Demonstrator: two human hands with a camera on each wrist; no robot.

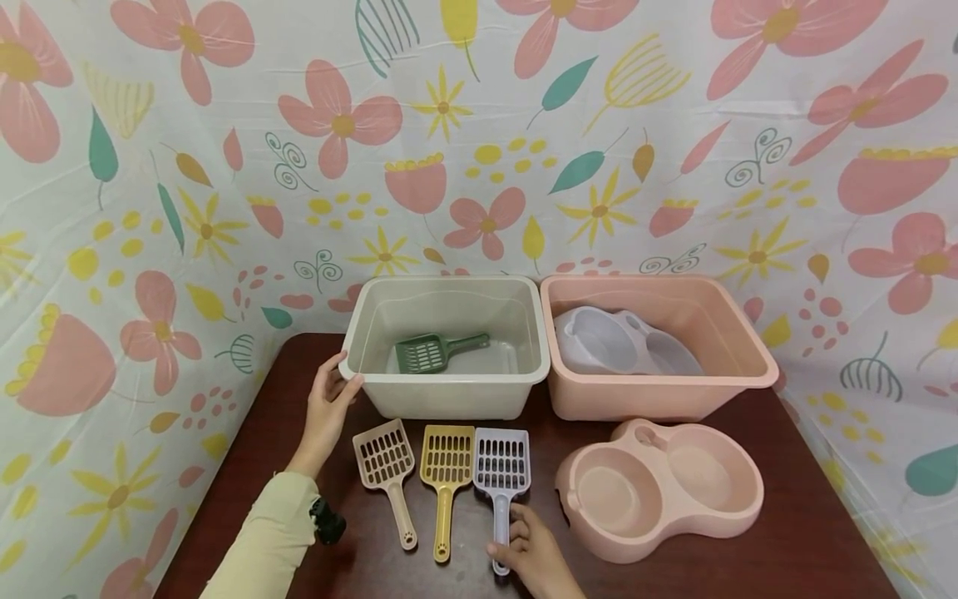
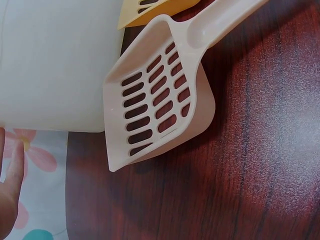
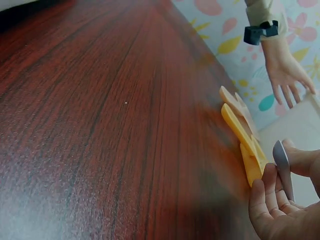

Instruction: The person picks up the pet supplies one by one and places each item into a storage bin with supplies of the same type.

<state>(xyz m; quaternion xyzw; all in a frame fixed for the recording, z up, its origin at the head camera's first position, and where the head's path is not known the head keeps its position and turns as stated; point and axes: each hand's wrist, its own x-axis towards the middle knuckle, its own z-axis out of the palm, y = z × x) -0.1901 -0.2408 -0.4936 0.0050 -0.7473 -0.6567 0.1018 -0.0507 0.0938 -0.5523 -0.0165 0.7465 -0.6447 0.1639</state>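
Four scoops, two tubs, two double bowls

Altogether four slotted litter scoops show: three lie side by side on the dark wood worktop (image 1: pixel 808 532), handles toward the person, and a fourth sits in a tub. From the person's left the row runs beige scoop (image 1: pixel 387 467), yellow scoop (image 1: pixel 446 474), lavender scoop (image 1: pixel 501 478). The lavender scoop has a squared, walled head with rows of long slots and a straight slim handle; it lies flat at the front of the worktop, just beside the yellow one and near the pink double pet bowl (image 1: pixel 659 489). The right hand (image 1: pixel 533 556) pinches the end of its handle between thumb and curled fingers. The left hand (image 1: pixel 329 406) rests with relaxed, fairly straight fingers against the front left corner of the grey-green tub (image 1: pixel 449 406), gripping nothing.

Two tubs stand side by side at the back, touching. The grey-green one holds a single dark green scoop (image 1: pixel 434 350), lying on its floor. The pink tub (image 1: pixel 666 406) holds a white double pet bowl (image 1: pixel 624 343), tilted against its wall
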